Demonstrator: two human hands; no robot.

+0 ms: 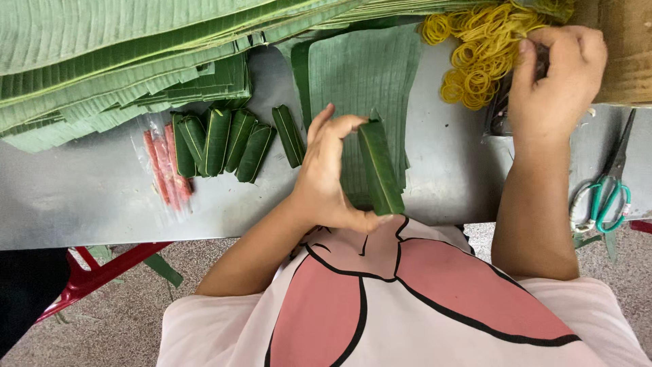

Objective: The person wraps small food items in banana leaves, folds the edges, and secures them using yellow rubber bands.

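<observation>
Grey metal worktop (88, 197), cut leaves stacked behind. Left hand (329, 173) grips a leaf-wrapped roll (380, 166) upright at the near edge; right hand (557, 78) pinches yellow rubber bands (475, 58).

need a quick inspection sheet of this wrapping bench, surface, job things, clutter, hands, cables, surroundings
surface: grey metal table, bare at the near left.
job's things: leaf-wrapped roll held upright; six finished rolls lying side by side; cut leaf sheets under the roll; yellow rubber bands in a heap.
clutter: large stack of banana leaves; clear bag of red sticks; green-handled scissors at the right edge.
hands: left hand grips the roll by its ends; right hand is closed at the rubber bands.
cables: nothing seen.
surroundings: speckled floor, red table frame, cardboard box at the far right.
</observation>
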